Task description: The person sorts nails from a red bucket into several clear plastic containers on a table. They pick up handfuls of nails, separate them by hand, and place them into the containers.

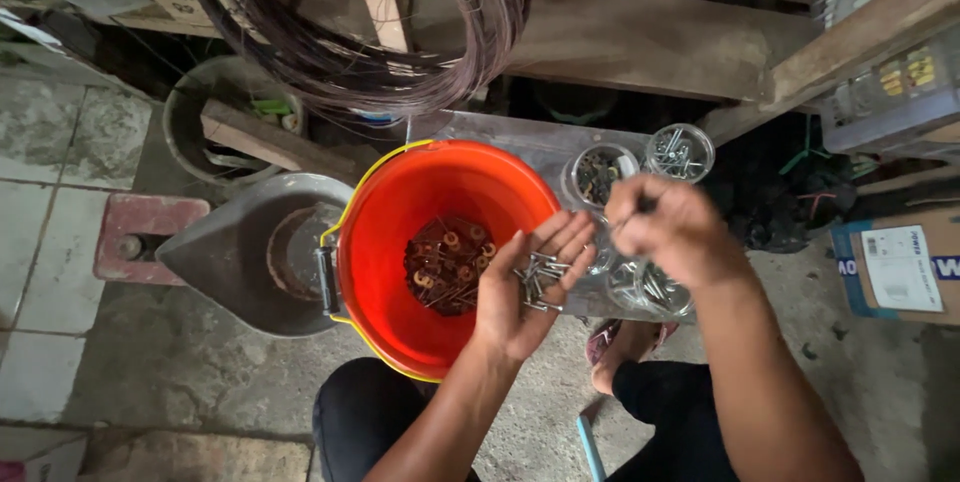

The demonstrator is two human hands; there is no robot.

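- Left hand (522, 287): palm up and cupped, fingers lightly together, cradling a small heap of silvery screws (538, 279) over the near right rim of the orange bucket.
- Right hand (668, 227): fingers bunched in a pinch on a thin dark piece, too small and blurred to name; just right of the left fingertips, above the clear jars.
- Orange bucket (400, 242): yellow-rimmed, directly under and left of the left hand, with a pile of rusty brown washers and fasteners (445, 264) on its bottom.
- Clear round jars: two beyond the right hand, one with dark mixed hardware (598, 175), one with bright screws (680, 152); another with pale screws (655, 289) partly hidden beneath the right wrist.
- Grey metal sheet (520, 142) beneath jars and bucket.
- Grey metal scoop-shaped pan (250, 252) touching the bucket's left side.
- Coil of dark wire (380, 62) hanging at the top, against wooden planks (640, 32).
- Cardboard box (900, 267) well off to the right on the concrete floor.
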